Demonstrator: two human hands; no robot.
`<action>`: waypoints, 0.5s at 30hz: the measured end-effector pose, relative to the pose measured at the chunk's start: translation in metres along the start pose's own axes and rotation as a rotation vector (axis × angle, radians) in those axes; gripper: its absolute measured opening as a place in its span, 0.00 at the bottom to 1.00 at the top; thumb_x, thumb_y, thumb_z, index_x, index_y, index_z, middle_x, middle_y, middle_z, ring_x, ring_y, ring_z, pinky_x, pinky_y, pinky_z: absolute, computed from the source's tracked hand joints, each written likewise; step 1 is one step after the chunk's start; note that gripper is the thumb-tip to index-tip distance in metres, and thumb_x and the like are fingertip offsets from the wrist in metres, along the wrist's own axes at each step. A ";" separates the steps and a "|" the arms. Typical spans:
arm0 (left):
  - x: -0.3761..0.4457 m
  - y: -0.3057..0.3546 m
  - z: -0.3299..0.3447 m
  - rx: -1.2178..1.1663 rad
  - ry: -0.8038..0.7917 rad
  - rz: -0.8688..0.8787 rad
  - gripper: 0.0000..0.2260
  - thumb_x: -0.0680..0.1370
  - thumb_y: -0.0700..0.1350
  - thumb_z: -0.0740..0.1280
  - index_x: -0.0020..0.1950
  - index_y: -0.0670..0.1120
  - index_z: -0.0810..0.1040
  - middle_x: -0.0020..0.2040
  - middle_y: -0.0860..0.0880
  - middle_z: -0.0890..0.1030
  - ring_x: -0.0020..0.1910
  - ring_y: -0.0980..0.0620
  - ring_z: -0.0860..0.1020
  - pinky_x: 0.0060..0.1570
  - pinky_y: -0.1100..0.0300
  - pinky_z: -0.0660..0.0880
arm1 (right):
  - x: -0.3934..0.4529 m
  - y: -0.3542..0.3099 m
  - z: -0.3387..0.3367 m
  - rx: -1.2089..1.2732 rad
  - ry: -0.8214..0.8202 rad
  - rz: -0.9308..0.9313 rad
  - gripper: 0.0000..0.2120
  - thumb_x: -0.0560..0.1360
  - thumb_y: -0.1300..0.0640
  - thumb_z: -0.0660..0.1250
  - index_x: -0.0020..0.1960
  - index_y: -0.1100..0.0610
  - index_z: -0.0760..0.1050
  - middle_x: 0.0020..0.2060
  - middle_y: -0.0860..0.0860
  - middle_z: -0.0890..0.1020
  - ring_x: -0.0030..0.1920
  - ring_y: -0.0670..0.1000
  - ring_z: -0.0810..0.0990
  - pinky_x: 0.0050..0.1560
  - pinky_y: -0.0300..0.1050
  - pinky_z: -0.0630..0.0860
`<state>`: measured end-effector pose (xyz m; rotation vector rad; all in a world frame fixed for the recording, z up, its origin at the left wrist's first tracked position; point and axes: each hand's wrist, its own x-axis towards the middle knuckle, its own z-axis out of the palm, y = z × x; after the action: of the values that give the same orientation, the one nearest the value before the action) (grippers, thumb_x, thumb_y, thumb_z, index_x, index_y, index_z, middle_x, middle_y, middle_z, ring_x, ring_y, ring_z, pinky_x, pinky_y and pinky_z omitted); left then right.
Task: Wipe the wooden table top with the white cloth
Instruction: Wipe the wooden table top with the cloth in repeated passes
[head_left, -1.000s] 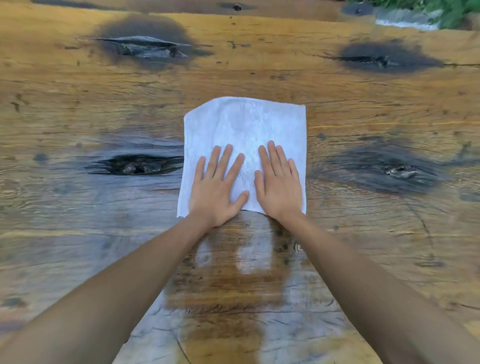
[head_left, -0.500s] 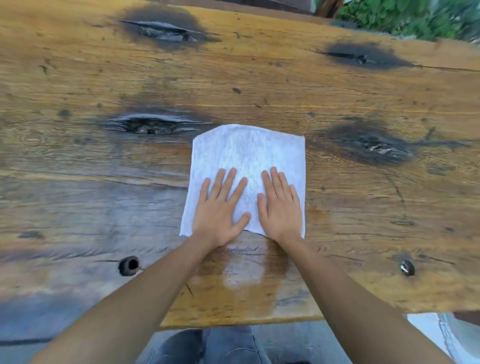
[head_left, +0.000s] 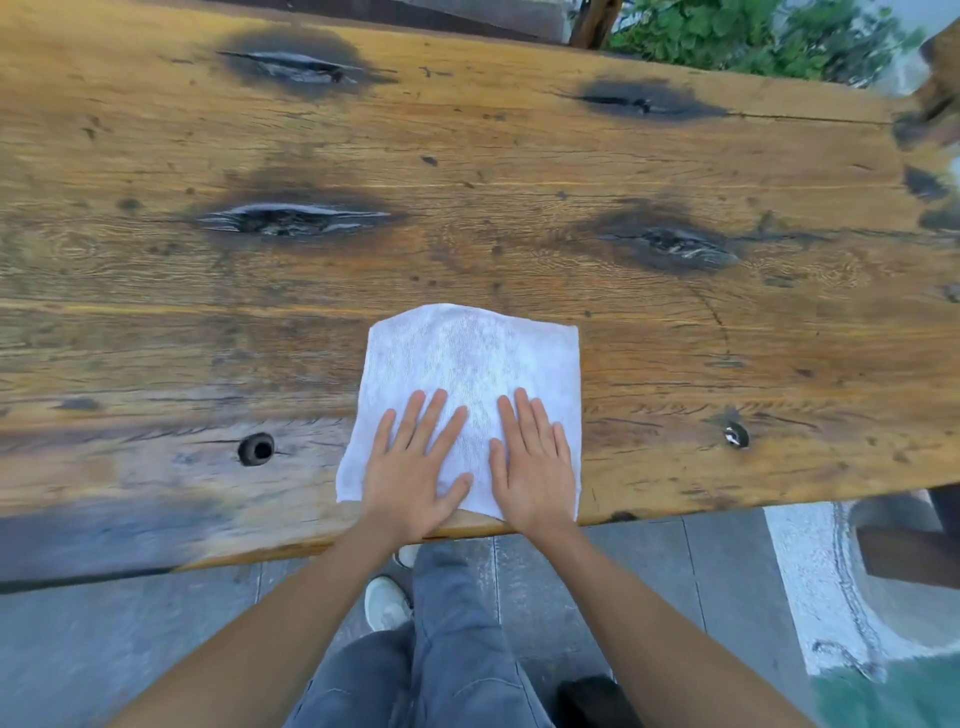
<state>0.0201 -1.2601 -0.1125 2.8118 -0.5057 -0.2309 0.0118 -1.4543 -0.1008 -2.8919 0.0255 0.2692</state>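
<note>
A white cloth (head_left: 470, 364) lies flat on the wooden desk (head_left: 156, 322), close to the near edge of the desk. Both hands lie on the near half of the cloth, palms down. The left hand (head_left: 410, 473) has its fingers spread wide, and its thumb points toward the other hand. The right hand (head_left: 532, 467) is also flat and open, but its fingers are closer together. The two hands are just beside each other and do not touch. Neither hand pinches the cloth; they only press on it from above. The near edge of the cloth is partly under the wrists, right at the edge of the desk.

The desk is of rough, worn wood with several dark knots (head_left: 291, 218) farther away from the person. A small round hole (head_left: 256, 449) is to the left of the cloth, and a small pale mark (head_left: 736, 435) is to the right. Under the desk edge, grey trousers (head_left: 447, 649) and one white shoe (head_left: 385, 603) are visible on a grey floor (head_left: 104, 649). Green plants (head_left: 727, 36) stand behind the far edge.
</note>
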 end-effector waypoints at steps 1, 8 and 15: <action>-0.009 0.003 0.001 -0.008 -0.011 -0.002 0.34 0.80 0.66 0.54 0.84 0.55 0.51 0.85 0.49 0.47 0.83 0.46 0.44 0.79 0.40 0.50 | -0.008 0.001 0.001 -0.002 -0.015 -0.001 0.28 0.86 0.45 0.46 0.84 0.46 0.45 0.83 0.44 0.44 0.83 0.46 0.40 0.82 0.51 0.44; -0.066 0.028 -0.001 -0.035 -0.113 0.007 0.41 0.76 0.64 0.62 0.84 0.54 0.49 0.85 0.48 0.46 0.83 0.44 0.44 0.79 0.40 0.49 | -0.066 0.007 0.002 0.027 -0.110 -0.016 0.28 0.87 0.45 0.44 0.83 0.45 0.38 0.82 0.42 0.37 0.81 0.46 0.33 0.82 0.52 0.38; -0.110 0.054 -0.008 -0.056 -0.214 -0.043 0.46 0.68 0.63 0.67 0.84 0.53 0.54 0.84 0.48 0.51 0.83 0.43 0.49 0.76 0.41 0.51 | -0.122 0.020 0.002 0.049 -0.191 -0.033 0.31 0.87 0.49 0.46 0.82 0.43 0.31 0.81 0.41 0.32 0.81 0.46 0.31 0.82 0.55 0.43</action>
<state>-0.0974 -1.2671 -0.0772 2.7602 -0.4762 -0.5504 -0.1092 -1.4735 -0.0844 -2.8019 -0.0475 0.5292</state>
